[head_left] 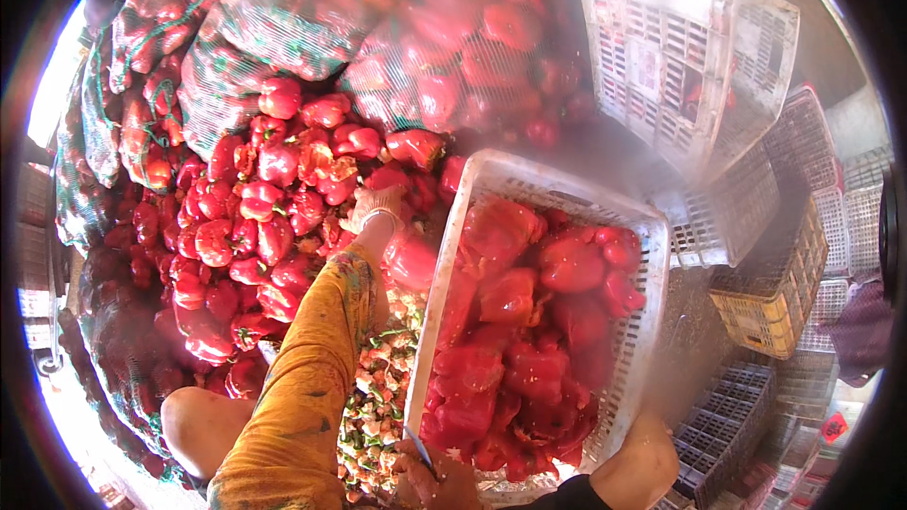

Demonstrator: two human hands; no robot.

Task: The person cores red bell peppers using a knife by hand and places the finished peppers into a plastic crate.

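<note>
My left hand [378,208], in a pale knitted glove, reaches out from a yellow-orange sleeve. It touches the heap of red bell peppers [274,241]; its fingers are partly hidden, so I cannot tell whether they grip a pepper. Low in the view, my right hand [436,484] is closed round a small knife [421,449], its thin blade pointing up along the near left corner of a white plastic crate [652,321]. Large red bell peppers [510,297] fill much of this crate. Cut pepper cores [378,387] with seeds and green stems lie between my left arm and the crate.
Mesh sacks [283,19] stuffed with red peppers rise behind and left of the heap. At the upper right stands a white crate [652,47], with a yellow crate [770,293] and a dark crate [723,420] below. My bare knees [638,463] flank the work area.
</note>
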